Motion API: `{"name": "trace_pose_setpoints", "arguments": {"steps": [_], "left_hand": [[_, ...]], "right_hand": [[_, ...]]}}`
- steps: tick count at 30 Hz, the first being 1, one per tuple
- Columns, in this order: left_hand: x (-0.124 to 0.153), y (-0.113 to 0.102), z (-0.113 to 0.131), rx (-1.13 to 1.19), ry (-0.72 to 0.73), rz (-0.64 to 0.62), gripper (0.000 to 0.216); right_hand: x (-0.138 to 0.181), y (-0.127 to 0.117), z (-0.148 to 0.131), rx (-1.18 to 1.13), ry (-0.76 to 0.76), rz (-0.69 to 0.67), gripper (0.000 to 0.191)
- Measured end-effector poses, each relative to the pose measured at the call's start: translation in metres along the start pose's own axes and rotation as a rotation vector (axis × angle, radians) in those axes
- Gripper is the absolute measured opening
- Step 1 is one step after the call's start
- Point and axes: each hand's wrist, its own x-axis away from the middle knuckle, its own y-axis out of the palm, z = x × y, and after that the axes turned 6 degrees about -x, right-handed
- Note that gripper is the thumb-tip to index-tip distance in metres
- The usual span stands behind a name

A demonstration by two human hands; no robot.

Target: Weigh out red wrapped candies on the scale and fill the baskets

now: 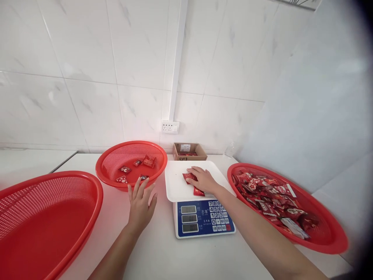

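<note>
My right hand [201, 181] is over the white pan [177, 188] of a digital scale, its fingers and thumb around small red snack packets [199, 191]. Part of these packets is hidden under the palm. The scale's blue panel [205, 219] has number keys and three small displays. My left hand [141, 206] is raised with fingers spread, holding nothing, just in front of a red mesh basket [106, 163]. A few small packets [149, 161] lie in that basket.
A large red basket [97, 194] stands at the left. On the right, another red basket [335, 237] carries a heap of red packets [271, 194]. Behind the scale are a small cardboard box [190, 157] and a clear container [229, 149], close to the tiled wall [140, 116].
</note>
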Motion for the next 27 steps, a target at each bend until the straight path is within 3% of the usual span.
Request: {"name": "trace_pose_setpoints", "arguments": {"steps": [4,9,13,16,22,27], "left_hand": [[0.000,-0.001,0.001,0.004,-0.009,-0.006,0.027],[-0.001,-0.002,0.003,0.005,-0.020,-0.010,0.027],[-0.002,-0.002,0.004,0.007,-0.029,-0.024,0.027],[-0.001,-0.003,0.004,0.002,-0.033,-0.031,0.027],[-0.001,-0.002,0.004,0.006,-0.042,-0.045,0.027],[-0.001,-0.002,0.005,-0.019,-0.024,-0.021,0.026]], "right_hand": [[-0.003,0.003,0.001,-0.055,-0.038,0.123,0.043],[0.007,0.001,0.003,-0.192,-0.060,0.264,0.045],[0.038,-0.011,0.006,-0.294,-0.015,0.340,0.043],[0.072,-0.023,0.020,-0.239,0.027,0.412,0.043],[0.135,-0.044,0.059,-0.218,0.399,0.504,0.044],[0.163,-0.056,0.080,-0.267,0.672,0.428,0.047]]}}
